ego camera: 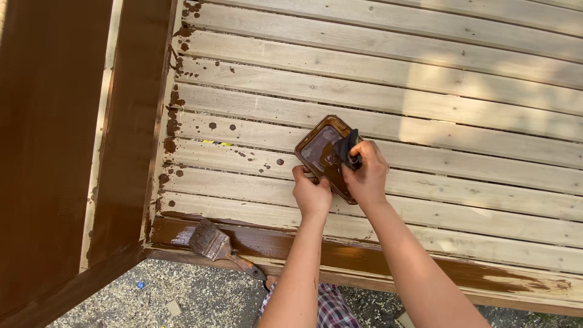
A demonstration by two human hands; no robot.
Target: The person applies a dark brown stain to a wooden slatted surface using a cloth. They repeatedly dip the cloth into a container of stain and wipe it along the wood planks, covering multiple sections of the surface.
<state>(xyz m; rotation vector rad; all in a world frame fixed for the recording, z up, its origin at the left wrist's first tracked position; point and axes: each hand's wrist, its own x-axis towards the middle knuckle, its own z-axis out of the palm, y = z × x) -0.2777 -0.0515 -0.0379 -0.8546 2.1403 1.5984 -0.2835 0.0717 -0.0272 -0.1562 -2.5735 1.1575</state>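
Observation:
A small rectangular tray [313, 144] of brown stain rests on pale wooden deck boards [461, 121]. My left hand [311, 193] grips the tray's near edge. My right hand [366, 175] pinches a dark stained rag [347, 147] over the tray's right side. A wide paintbrush [214, 243], wet with brown stain, lies on the nearest board, left of my left arm, its handle sticking out past the deck edge.
The nearest deck board [388, 258] is partly stained brown. Brown drips spot the boards on the left. A brown-stained upright panel and post [54, 152] stand at the left. Gravel ground [200, 297] lies below the deck edge.

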